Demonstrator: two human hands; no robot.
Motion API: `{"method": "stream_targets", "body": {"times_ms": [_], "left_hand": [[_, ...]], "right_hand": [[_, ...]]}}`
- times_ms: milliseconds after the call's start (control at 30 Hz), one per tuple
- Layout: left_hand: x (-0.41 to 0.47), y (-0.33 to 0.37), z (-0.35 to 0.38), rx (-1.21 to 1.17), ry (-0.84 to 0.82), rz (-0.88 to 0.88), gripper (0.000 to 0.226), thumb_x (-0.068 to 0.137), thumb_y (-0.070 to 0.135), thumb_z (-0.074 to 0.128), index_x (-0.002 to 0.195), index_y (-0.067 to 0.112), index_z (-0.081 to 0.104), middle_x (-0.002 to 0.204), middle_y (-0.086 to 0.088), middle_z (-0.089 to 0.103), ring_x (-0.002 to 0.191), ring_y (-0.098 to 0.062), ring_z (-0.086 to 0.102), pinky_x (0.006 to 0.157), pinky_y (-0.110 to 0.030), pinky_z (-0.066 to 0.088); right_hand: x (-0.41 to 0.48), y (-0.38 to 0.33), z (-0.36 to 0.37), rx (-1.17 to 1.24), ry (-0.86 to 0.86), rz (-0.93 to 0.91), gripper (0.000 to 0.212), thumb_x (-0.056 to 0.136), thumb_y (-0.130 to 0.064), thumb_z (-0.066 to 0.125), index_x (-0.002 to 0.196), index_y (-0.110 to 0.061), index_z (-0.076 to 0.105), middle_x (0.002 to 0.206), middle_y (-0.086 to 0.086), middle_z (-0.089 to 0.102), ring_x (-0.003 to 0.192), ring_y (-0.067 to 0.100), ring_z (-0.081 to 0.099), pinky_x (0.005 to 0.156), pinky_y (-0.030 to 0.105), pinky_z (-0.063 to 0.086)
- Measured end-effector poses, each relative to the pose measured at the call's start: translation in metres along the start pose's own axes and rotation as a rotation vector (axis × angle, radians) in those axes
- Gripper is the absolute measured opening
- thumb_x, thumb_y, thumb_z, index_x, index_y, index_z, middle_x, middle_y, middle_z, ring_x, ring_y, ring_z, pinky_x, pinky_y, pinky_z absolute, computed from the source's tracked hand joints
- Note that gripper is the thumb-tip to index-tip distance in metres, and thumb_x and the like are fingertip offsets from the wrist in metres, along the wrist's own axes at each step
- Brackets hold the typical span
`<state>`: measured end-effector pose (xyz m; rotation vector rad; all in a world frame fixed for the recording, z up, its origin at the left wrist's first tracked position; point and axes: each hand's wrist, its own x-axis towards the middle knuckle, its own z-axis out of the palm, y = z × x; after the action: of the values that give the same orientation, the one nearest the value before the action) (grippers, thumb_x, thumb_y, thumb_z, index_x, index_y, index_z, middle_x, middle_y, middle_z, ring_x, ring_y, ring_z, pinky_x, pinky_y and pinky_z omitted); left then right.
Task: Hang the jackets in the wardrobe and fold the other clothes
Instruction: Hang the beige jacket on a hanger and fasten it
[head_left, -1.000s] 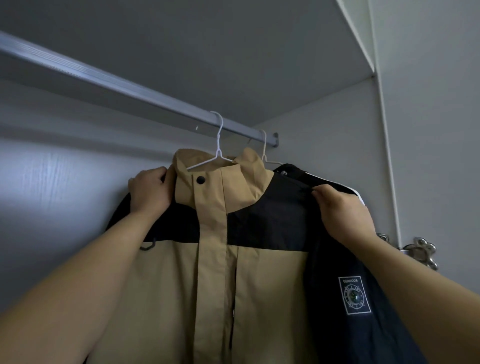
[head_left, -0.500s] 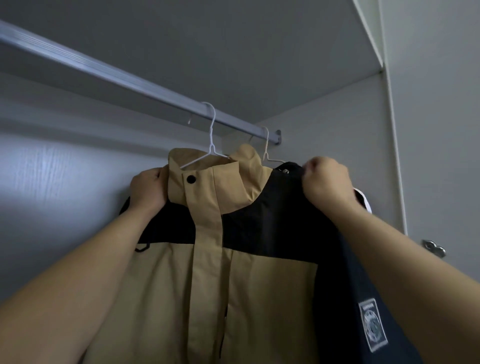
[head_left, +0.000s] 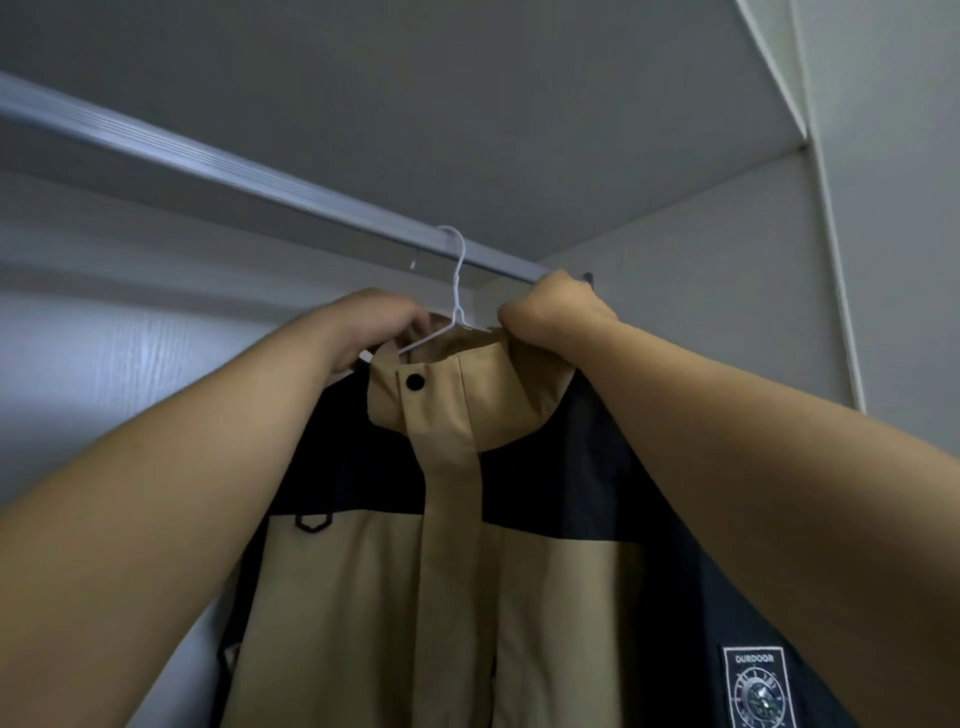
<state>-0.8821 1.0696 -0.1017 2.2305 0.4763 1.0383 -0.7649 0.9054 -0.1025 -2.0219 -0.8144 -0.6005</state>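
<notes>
Collar work is the step in hand, as we judge it: the tan and black jacket (head_left: 457, 597) hangs inside the wardrobe from a white wire hanger (head_left: 457, 291) whose hook sits over the rail (head_left: 208, 161), and what remains is to seat the neck squarely. To do it well we should draw the fabric evenly to both sides so the hanger's arms lie inside the jacket's shoulders. We should lift rather than drag, and watch that the hook does not tip off the rail. Our left hand (head_left: 371, 325) is curled at the left of the collar (head_left: 441, 384), fingers bent close together and gripping the cloth beside the wire; whether they catch the wire too we cannot tell. Our right hand (head_left: 553, 312) is closed like a fist round a bunch of hood fabric at the collar's right, just under the rail
</notes>
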Motion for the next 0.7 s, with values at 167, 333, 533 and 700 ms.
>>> {"method": "stream_targets", "body": {"times_ms": [167, 333, 533, 700], "left_hand": [[-0.001, 0.013, -0.004, 0.304, 0.09, 0.028, 0.017, 0.08, 0.001, 0.054, 0.074, 0.005, 0.069, 0.075, -0.014, 0.068, 0.066, -0.029, 0.063, 0.058, -0.028, 0.05], [-0.002, 0.013, -0.01, 0.37, 0.155, 0.018, 0.019, 0.082, 0.0, 0.056, 0.065, 0.005, 0.061, 0.055, -0.009, 0.061, 0.046, -0.02, 0.056, 0.044, -0.019, 0.038], [-0.009, 0.009, -0.011, 0.113, 0.091, -0.028, 0.018, 0.089, -0.005, 0.053, 0.084, 0.005, 0.067, 0.077, -0.014, 0.064, 0.065, -0.028, 0.063, 0.06, -0.031, 0.051], [-0.004, 0.007, -0.011, -0.069, 0.129, -0.07, 0.025, 0.093, -0.007, 0.046, 0.08, 0.007, 0.062, 0.073, -0.01, 0.062, 0.057, -0.023, 0.063, 0.048, -0.024, 0.049]], "right_hand": [[0.003, -0.024, -0.013, -0.321, 0.028, -0.064, 0.029, 0.077, -0.035, 0.055, 0.103, -0.022, 0.049, 0.085, 0.002, 0.053, 0.077, 0.025, 0.057, 0.086, 0.042, 0.05], [0.008, -0.028, -0.025, -0.308, -0.161, 0.014, 0.027, 0.087, -0.026, 0.052, 0.107, -0.008, 0.049, 0.083, 0.01, 0.058, 0.065, 0.023, 0.062, 0.056, 0.027, 0.056], [-0.001, -0.032, -0.032, -0.32, -0.464, 0.186, 0.019, 0.093, -0.013, 0.036, 0.109, -0.004, 0.044, 0.054, 0.011, 0.055, 0.03, 0.016, 0.042, 0.037, 0.015, 0.035], [0.002, -0.025, -0.044, -0.073, -0.368, 0.271, 0.022, 0.095, -0.008, 0.034, 0.107, -0.006, 0.053, 0.045, 0.003, 0.047, 0.032, 0.009, 0.039, 0.036, 0.012, 0.03]]}}
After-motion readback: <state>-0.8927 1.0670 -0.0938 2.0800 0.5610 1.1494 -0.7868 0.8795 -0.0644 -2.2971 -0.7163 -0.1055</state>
